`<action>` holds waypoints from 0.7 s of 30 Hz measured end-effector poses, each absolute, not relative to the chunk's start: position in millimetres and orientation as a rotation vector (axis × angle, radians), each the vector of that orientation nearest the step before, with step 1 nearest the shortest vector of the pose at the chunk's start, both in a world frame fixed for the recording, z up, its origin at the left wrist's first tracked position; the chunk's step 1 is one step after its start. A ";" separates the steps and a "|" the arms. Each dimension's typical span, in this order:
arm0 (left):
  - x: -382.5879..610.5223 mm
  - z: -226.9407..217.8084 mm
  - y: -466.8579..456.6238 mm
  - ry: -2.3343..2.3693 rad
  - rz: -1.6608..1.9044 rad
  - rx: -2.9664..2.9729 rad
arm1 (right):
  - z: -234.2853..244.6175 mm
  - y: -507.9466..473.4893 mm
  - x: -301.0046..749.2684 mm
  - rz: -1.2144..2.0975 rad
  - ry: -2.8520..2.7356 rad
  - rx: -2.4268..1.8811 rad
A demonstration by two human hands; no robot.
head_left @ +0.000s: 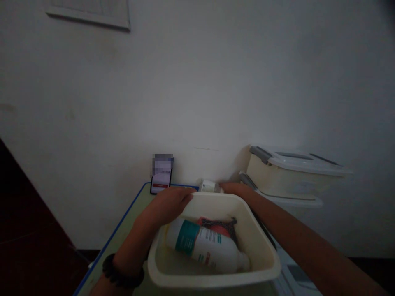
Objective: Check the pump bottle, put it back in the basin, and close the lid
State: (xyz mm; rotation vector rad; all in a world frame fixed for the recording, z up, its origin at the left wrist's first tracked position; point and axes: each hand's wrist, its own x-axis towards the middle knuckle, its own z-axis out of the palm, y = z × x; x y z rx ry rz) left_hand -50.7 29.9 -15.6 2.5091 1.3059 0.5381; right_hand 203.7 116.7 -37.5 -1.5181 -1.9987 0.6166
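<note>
A cream plastic basin (214,280) is in front of me, tilted towards my view. My left hand (173,205) is closed on its far left rim. Inside lies a white bottle (210,246) with a teal band, on its side. Behind this bottle is a red item (220,228) with a dark patterned cord; its kind is unclear. My right hand (233,188) reaches past the basin's right side to its far edge, up against a clear container (210,186) with a white label. The basin hides its fingers, so whether it grips the container does not show.
A phone (161,174) leans against the wall at the back of a green table (131,218) with a blue edge. Lidded storage boxes (286,176) with grey latches are stacked at the right. A white frame (89,16) hangs on the wall at upper left.
</note>
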 end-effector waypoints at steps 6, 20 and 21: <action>-51.3 -15.3 29.6 1.354 0.537 2.504 | 6.0 120.0 196.4 0.469 -2.402 -1.802; -54.6 -4.0 23.8 1.342 0.638 2.369 | 55.9 -6.6 199.9 0.454 -1.310 -1.084; -55.7 0.0 21.4 1.310 0.683 2.335 | 55.0 -14.5 199.4 0.524 -1.237 -1.017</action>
